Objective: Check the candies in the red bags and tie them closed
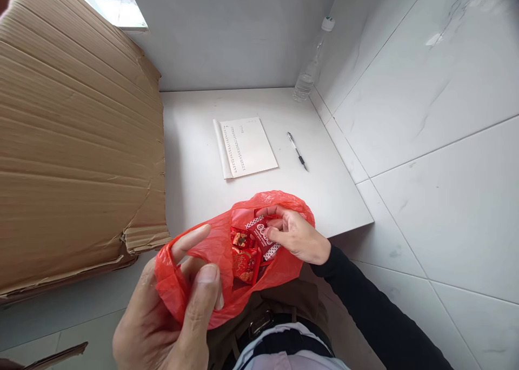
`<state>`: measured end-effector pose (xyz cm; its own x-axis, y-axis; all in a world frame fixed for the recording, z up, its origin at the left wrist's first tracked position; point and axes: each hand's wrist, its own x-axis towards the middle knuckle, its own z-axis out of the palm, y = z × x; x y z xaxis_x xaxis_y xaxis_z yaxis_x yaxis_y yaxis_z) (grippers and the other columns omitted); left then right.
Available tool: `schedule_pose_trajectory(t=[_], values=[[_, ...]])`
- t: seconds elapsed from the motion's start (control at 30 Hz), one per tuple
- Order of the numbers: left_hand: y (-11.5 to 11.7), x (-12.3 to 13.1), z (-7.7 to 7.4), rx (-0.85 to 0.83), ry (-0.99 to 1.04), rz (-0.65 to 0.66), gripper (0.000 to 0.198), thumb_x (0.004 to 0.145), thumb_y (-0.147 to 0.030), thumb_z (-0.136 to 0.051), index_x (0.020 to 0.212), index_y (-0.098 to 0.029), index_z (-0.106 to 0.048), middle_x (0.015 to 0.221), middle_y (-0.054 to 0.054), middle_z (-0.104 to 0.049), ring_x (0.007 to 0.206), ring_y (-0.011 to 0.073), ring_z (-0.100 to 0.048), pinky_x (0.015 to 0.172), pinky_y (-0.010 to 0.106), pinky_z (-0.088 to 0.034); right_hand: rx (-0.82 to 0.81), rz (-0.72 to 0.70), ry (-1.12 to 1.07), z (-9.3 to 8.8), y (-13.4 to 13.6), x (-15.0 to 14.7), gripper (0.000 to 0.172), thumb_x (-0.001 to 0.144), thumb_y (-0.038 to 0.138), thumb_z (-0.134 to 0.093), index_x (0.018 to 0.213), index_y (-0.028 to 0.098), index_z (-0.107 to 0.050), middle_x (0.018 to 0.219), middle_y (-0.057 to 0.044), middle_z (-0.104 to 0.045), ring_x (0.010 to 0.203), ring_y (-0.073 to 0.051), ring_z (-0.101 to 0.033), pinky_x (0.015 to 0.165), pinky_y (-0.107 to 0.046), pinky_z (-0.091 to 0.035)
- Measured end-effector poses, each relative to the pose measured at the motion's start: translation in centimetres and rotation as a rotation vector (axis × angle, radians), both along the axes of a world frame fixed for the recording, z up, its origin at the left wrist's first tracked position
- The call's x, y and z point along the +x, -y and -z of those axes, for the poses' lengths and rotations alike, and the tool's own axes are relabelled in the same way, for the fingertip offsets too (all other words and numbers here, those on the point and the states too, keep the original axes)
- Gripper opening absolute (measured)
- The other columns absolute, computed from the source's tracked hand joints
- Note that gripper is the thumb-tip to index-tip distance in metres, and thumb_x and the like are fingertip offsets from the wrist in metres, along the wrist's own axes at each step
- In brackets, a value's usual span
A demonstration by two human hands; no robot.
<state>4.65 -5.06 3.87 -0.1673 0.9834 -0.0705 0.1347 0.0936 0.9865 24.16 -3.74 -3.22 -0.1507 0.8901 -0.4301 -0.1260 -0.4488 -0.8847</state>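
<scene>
My left hand [174, 300] holds a thin red plastic bag [214, 246] by its looped handle, its fingers through the loop. The bag's mouth gapes open toward me. Inside it lie several small wrapped snacks, among them a shiny red snack packet [245, 262]. Reaching in from the right, my right hand [295, 234] has thumb and fingers closed on a dark red snack packet [261, 236] with white polka-dot ends. Part of this packet is hidden by the thumb and fingers. The bag hangs just in front of the table's near edge.
On the white table [194, 159] lie an open notebook [253, 146] with handwriting and a black pen [297, 151]. A clear water bottle [310, 70] stands in the far right corner. Large cardboard [81, 132] borders the left; a tiled wall [421, 143] is on the right.
</scene>
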Motion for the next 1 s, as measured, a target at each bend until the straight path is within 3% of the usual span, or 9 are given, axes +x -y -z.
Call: schedule_pose_trajectory(t=[0.27, 0.5, 0.6, 0.7, 0.77, 0.9, 1.0], values=[[-0.1, -0.1, 0.1, 0.005, 0.012, 0.005, 0.041, 0.079, -0.037, -0.077, 0.12, -0.03, -0.072, 0.067, -0.002, -0.058, 0.057, 0.0114, -0.054, 0.053, 0.022, -0.048, -0.048, 0.032, 0.056, 0.0, -0.2, -0.2, 0.037, 0.078, 0.018, -0.064, 0.112, 0.015, -0.053, 0.063, 0.007, -0.057, 0.059, -0.009, -0.048, 0.06, -0.024, -0.039], [0.1, 0.0, 0.1, -0.017, 0.009, -0.013, 0.044, 0.077, -0.039, -0.078, 0.12, -0.03, -0.072, 0.072, -0.001, -0.061, 0.061, 0.0119, -0.055, 0.053, 0.022, -0.048, -0.029, 0.065, 0.052, 0.3, 0.0, -0.1, 0.035, 0.08, 0.019, -0.065, 0.115, 0.016, -0.058, 0.077, 0.002, -0.065, 0.066, -0.012, -0.059, 0.062, -0.025, -0.048], [0.1, -0.1, 0.1, -0.012, 0.006, -0.014, 0.044, 0.077, -0.038, -0.078, 0.12, -0.029, -0.072, 0.071, -0.001, -0.061, 0.061, 0.012, -0.055, 0.055, 0.022, -0.049, 0.077, 0.051, 0.14, 0.1, -0.2, -0.3, 0.032, 0.087, 0.026, -0.064, 0.118, 0.018, -0.06, 0.095, -0.003, -0.069, 0.082, -0.016, -0.066, 0.073, -0.029, -0.054], [0.0, 0.0, 0.0, -0.015, 0.007, -0.002, 0.043, 0.078, -0.039, -0.077, 0.12, -0.03, -0.072, 0.07, -0.001, -0.06, 0.061, 0.0119, -0.055, 0.054, 0.022, -0.049, 0.287, -0.057, 0.427, -0.7, -0.7, -0.5, 0.026, 0.096, 0.031, -0.056, 0.119, 0.019, -0.062, 0.112, -0.007, -0.069, 0.104, -0.02, -0.065, 0.088, -0.033, -0.053], [-0.1, 0.2, -0.1, -0.027, 0.02, -0.025, 0.042, 0.077, -0.038, -0.078, 0.118, -0.03, -0.072, 0.071, -0.001, -0.062, 0.062, 0.0119, -0.056, 0.056, 0.021, -0.05, 0.359, -0.114, 0.742, -1.2, -1.2, -0.6, 0.022, 0.1, 0.028, -0.049, 0.111, 0.017, -0.065, 0.108, -0.009, -0.069, 0.102, -0.022, -0.065, 0.088, -0.036, -0.052], [-0.1, 0.4, -0.3, -0.031, 0.03, -0.032, 0.043, 0.075, -0.039, -0.079, 0.116, -0.029, -0.073, 0.069, -0.002, -0.061, 0.058, 0.011, -0.056, 0.054, 0.019, -0.053, 0.3, -0.161, 1.294, -1.2, -2.0, -0.6, 0.027, 0.1, 0.016, -0.041, 0.114, 0.013, -0.063, 0.113, -0.013, -0.065, 0.09, -0.024, -0.066, 0.076, -0.036, -0.052], [-0.1, 0.3, -0.1, -0.008, 0.006, 0.033, 0.038, 0.079, -0.038, -0.076, 0.116, -0.029, -0.073, 0.071, -0.002, -0.062, 0.055, 0.01, -0.057, 0.053, 0.018, -0.055, 0.268, -0.286, 1.424, -0.6, -2.4, -0.7, 0.028, 0.096, 0.013, -0.047, 0.122, 0.011, -0.059, 0.117, -0.014, -0.063, 0.095, -0.027, -0.065, 0.08, -0.038, -0.052]])
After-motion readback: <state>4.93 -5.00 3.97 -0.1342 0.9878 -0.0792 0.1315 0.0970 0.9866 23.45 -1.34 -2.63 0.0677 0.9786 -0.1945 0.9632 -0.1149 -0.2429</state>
